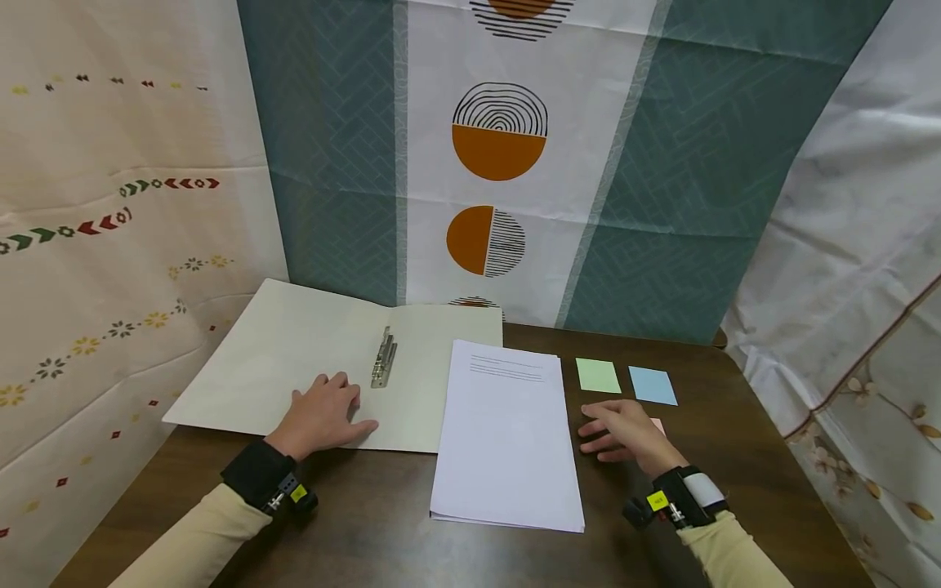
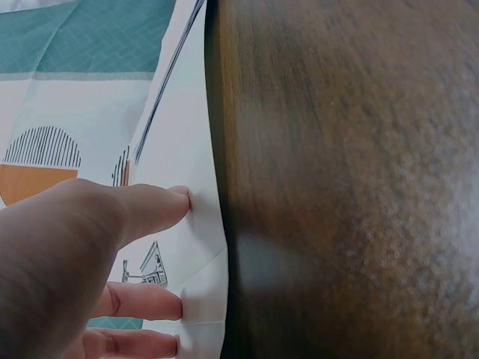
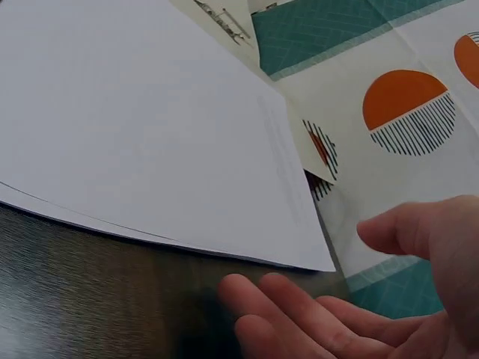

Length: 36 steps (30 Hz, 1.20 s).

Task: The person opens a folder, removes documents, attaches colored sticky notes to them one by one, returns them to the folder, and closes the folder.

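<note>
An off-white ring folder [image 1: 287, 351] lies spread wide on the dark wooden table, its metal clip [image 1: 384, 359] near the fold. My left hand [image 1: 323, 418] rests on the folder below the clip, fingers and thumb spread; in the left wrist view the fingertips touch the folder [image 2: 198, 161] near its front edge. A stack of white paper [image 1: 507, 457] overlaps the folder's right side, with printed lines near the top. My right hand [image 1: 623, 433] is just right of the stack, holding nothing; in the right wrist view its loosely bent fingers [image 3: 299, 307] are beside the paper's edge [image 3: 224, 235].
Behind the right hand lie a green sticky note [image 1: 598, 376] and a blue one [image 1: 653, 386]; a pink note [image 1: 657, 425] is mostly hidden by that hand. Patterned cloth [image 1: 338, 180] hangs behind the table [image 1: 367, 523], with more cloth at both sides.
</note>
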Available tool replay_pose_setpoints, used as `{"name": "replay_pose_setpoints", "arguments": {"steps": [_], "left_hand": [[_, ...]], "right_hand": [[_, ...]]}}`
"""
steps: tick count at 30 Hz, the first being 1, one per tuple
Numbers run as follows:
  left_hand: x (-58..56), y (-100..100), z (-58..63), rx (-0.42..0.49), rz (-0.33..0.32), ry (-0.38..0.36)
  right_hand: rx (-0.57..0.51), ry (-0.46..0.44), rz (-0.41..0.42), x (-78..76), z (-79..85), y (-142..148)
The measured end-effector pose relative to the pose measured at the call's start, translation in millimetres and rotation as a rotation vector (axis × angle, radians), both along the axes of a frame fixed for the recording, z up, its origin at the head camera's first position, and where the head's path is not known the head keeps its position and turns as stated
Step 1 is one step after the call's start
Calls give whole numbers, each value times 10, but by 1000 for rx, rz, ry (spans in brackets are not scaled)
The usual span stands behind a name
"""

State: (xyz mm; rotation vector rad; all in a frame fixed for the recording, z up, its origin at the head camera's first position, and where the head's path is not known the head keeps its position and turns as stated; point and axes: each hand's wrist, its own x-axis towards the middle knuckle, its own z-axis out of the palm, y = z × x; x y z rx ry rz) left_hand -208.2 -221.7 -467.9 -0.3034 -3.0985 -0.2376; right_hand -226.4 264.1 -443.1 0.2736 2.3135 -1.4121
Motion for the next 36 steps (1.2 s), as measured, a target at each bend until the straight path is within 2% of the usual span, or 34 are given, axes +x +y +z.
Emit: {"name": "replay_pose_setpoints", "arguments": {"steps": [3, 8, 12, 19, 21, 25, 28, 31, 36], "left_hand": [[-13, -1, -9, 1, -1, 5], [-11, -9, -26, 10, 0, 1], [3, -12, -33, 21, -1, -4], [-10, -15, -15, 22, 4, -1], [-10, -14, -11, 22, 4, -4], [-15, -3, 3, 16, 1, -6], [-20, -2, 5, 9, 3, -4], [-21, -3, 6, 11, 8, -2], [-4, -4, 13, 11, 10, 0]], "right_hand": [[2, 37, 32, -104, 49, 32], [68, 113, 83, -279, 211, 68], [99, 134, 88, -376, 325, 85], [148, 176, 142, -498, 375, 151], [197, 223, 201, -537, 368, 185], [393, 370, 374, -638, 380, 286], [518, 446, 479, -731, 405, 358], [585, 454, 532, -831, 419, 403], [683, 434, 569, -999, 386, 422]]}}
